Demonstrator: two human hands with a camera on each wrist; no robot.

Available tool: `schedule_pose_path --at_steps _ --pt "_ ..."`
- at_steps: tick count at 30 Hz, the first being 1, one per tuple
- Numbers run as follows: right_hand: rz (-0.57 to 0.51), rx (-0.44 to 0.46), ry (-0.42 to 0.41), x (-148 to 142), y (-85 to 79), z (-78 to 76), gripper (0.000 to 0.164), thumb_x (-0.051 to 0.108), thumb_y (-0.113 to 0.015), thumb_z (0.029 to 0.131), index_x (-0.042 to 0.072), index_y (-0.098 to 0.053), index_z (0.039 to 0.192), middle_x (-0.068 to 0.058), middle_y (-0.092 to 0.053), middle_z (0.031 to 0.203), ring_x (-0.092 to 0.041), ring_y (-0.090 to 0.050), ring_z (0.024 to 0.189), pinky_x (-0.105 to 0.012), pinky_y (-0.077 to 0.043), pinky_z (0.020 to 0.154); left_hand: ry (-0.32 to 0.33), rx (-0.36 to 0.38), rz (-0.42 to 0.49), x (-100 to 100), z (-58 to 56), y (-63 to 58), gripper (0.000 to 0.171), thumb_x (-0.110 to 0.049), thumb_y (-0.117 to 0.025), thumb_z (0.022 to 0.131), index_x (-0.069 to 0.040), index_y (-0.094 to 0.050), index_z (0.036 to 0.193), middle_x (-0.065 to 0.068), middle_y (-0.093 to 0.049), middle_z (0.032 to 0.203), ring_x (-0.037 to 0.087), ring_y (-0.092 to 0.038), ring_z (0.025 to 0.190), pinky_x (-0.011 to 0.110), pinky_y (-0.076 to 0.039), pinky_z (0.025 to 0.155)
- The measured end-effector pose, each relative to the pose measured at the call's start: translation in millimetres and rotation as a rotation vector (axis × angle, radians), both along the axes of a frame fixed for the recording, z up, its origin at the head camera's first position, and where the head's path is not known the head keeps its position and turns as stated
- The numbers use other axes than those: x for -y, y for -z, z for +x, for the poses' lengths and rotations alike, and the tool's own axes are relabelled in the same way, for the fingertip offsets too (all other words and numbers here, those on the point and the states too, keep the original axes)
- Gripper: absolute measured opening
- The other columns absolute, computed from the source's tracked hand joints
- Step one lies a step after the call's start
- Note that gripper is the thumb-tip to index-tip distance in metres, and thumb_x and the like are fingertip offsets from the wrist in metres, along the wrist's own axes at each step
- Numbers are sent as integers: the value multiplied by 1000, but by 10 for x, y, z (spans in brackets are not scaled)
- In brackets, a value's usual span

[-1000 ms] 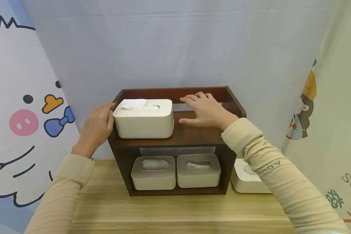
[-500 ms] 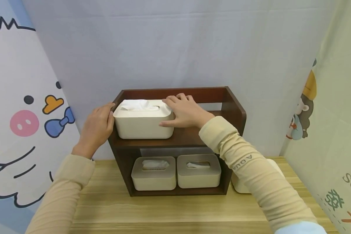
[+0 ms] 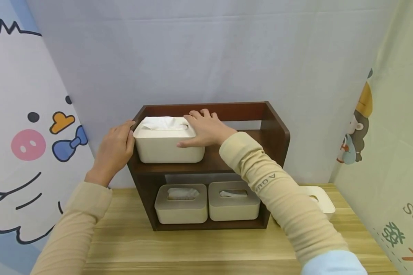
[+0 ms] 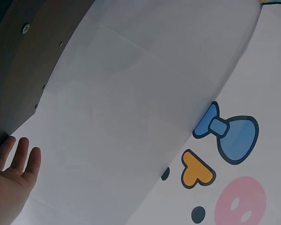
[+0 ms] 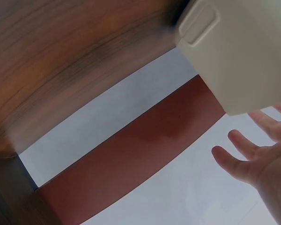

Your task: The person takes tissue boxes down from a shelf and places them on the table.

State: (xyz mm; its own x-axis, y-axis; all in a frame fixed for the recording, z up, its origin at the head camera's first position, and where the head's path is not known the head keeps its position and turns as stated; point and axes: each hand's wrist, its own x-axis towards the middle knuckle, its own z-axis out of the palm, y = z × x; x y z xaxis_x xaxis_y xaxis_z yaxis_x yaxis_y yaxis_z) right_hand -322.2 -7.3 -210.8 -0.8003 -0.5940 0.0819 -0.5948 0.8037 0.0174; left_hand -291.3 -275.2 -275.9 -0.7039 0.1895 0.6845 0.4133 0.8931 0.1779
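tissue box sits at the left end of the dark shelf's upper level in the head view, the person's right hand laid over its right end, the left hand at the shelf's left side. from the left wrist, i see straight fingers slightly apart by that panel. from the right wrist, the fingers spread beside the box.

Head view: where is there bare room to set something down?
Bare: the upper board between the upper tissue box and right side panel, partly behind the right sleeve; tabletop in front of the shelf. Crowded: lower level, two boxes.
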Motion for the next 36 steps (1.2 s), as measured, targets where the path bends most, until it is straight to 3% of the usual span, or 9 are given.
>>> schedule_pose_path --at_steps 11,20,36 --pt "-19 68 21 92 83 -86 96 74 -48 72 16 -24 145 -6 -25 148 -34 -24 131 -54 -22 105 4 1 -6 -10 7 7 36 -14 -35 97 2 -50 126 21 -52 129 43 -50 110 55 -40 92" --pt "-30 121 21 161 44 -114 97 74 -50 72 18 -22 146 -6 -23 149 -33 -22 133 -56 -19 107 6 6 2 3 4 -1 37 -15 -34 97 2 -50 126 21 -51 130 43 -49 111 55 -40 93" --pt "-83 201 14 239 70 -183 101 70 -56 70 21 -15 148 -6 -12 154 -34 -11 139 -54 -16 111 3 6 15 2 -1 0 37 -14 -34 97 1 -50 126 20 -51 130 43 -49 111 56 -39 92"
